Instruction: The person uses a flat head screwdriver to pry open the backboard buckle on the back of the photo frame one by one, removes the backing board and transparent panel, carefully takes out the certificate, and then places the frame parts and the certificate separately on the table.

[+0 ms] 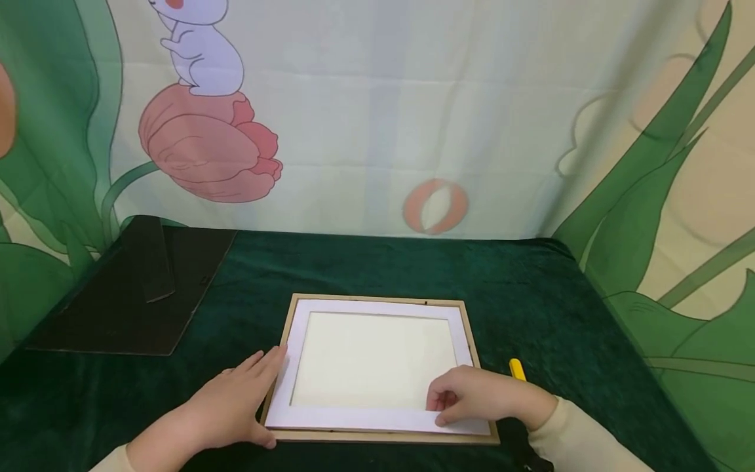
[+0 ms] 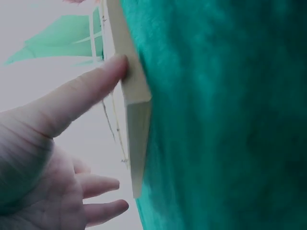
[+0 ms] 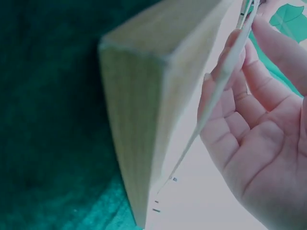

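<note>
We see the left hand [image 1: 227, 406] laid flat with relaxed, straight fingers against the near left corner of the wooden picture frame [image 1: 377, 301], its thumb along the frame's front edge. The right hand [image 1: 480, 396] has its fingers curled at the near right corner, pinching the edge of the white mat [image 1: 377, 418] that lies inside the frame. The frame lies flat on the green-covered worktop [image 1: 531, 295], near its front edge, with its long axis running left to right across our view and its open back facing up. The head view gives us the whole layout; the left wrist view adds the thumb [image 2: 91, 93] pressed on the frame's wooden side close to a corner, and the right wrist view shows the mat's thin edge [image 3: 211, 115] lifted clear of the wooden corner [image 3: 144, 110], between the fingers, which the head view does not make plain. Both wrist views are very close and blurred, so we cannot read the frame's small clips clearly. A yellow object [image 1: 517, 368] lies just beyond the right hand, mostly hidden by it, and a dark thing under the right sleeve is cut off at the bottom edge. Far left on the worktop lies the black backing board [image 1: 118, 308] with its stand.
</note>
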{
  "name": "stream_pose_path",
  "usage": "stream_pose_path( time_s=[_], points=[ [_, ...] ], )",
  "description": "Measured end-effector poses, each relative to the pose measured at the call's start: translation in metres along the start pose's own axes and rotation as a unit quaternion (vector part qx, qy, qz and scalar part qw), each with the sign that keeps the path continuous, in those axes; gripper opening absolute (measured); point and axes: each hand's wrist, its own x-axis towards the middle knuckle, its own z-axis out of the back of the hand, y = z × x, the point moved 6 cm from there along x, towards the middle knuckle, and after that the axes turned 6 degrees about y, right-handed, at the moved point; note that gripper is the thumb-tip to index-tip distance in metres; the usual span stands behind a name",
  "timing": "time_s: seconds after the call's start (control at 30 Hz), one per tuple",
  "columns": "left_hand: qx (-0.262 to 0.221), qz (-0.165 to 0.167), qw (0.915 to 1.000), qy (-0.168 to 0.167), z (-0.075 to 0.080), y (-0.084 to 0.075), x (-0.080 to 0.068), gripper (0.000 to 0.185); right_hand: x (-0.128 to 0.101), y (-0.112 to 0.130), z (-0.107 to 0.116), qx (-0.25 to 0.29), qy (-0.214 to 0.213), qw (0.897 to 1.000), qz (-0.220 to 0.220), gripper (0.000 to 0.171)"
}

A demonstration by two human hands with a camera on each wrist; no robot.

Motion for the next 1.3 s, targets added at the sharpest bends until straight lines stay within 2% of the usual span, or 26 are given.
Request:
stream_pose_path(
  time_s=[0.13, 0.2, 0.33, 0.53, 0.7, 0.8, 1.0, 1.3],
  points=[
    [-0.013, 0.016, 0.9996, -0.022, 0.007, 0.006, -0.005, 0.123, -0.002, 0.007, 0.002, -0.009, -0.011, 1.0, 0.007, 0.009],
    [-0.012, 0.014, 0.9996, -0.02, 0.008, 0.006, -0.006, 0.122, -0.004, 0.01, 0.004, -0.014, -0.014, 1.0, 0.011, 0.008],
    [-0.003, 0.004, 1.0, 0.0, 0.006, 0.005, -0.006, 0.115, -0.008, 0.015, 0.007, -0.015, -0.017, 1.0, 0.017, 0.008],
    [-0.009, -0.011, 0.9997, 0.019, 0.004, 0.005, -0.007, 0.109, -0.013, 0.018, 0.008, -0.021, -0.024, 0.999, 0.002, 0.008],
    [0.005, -0.029, 0.9992, 0.026, 0.001, 0.002, -0.007, 0.104, -0.019, 0.014, 0.01, -0.028, -0.046, 0.998, -0.015, 0.008],
    [0.017, -0.023, 0.9993, 0.023, 0.002, 0.0, -0.005, 0.104, -0.022, 0.011, 0.012, -0.024, -0.056, 0.998, -0.018, 0.007],
    [0.026, -0.002, 0.999, 0.036, 0.004, -0.001, -0.001, 0.103, -0.027, 0.007, 0.015, -0.017, -0.071, 0.997, -0.029, 0.006],
    [0.031, -0.006, 0.9991, 0.026, 0.006, -0.001, 0.002, 0.097, -0.041, -0.006, 0.019, -0.025, -0.111, 0.993, -0.012, 0.005]
  ],
)
